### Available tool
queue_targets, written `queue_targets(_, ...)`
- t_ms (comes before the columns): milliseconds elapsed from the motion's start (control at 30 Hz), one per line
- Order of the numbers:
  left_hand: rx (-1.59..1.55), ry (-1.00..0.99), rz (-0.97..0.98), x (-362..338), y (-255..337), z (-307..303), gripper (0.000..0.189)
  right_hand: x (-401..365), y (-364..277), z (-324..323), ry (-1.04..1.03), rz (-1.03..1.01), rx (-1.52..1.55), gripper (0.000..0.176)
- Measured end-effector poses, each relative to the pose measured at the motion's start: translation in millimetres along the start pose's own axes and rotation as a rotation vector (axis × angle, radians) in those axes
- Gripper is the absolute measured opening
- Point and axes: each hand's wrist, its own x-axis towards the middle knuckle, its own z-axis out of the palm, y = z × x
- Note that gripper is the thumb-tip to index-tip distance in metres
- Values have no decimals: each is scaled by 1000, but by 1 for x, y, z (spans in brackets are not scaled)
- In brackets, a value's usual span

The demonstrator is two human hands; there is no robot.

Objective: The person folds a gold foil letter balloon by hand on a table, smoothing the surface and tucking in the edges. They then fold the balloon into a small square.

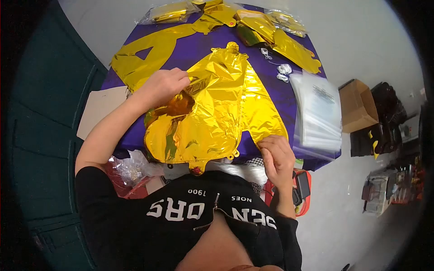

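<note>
Head view — gold foil (217, 104) between hands (167, 86)

Shiny gold foil balloon (212, 108); plain purple tablecloth (199, 53); brown box (358, 106).

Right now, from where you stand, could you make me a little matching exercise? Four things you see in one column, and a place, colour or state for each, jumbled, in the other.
Things
1. Nearest gold foil piece
2. Tablecloth
3. Cardboard box
4. Clear bags

Places, colours, states
A. Open, off the table to the right
B. Held by the left hand and right hand
C. Stacked at the table's right edge
D. Purple

Pairs: 1-B, 2-D, 3-A, 4-C
</note>
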Motion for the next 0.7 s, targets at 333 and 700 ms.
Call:
queue_targets(333, 7, -48, -25, -4, -2, 5, 8, 2, -2, 2, -5, 2, 6, 11)
queue_targets(700, -5, -76, -24, -5, 0, 6, 8, 14, -4, 13, -52, -35, 7, 12)
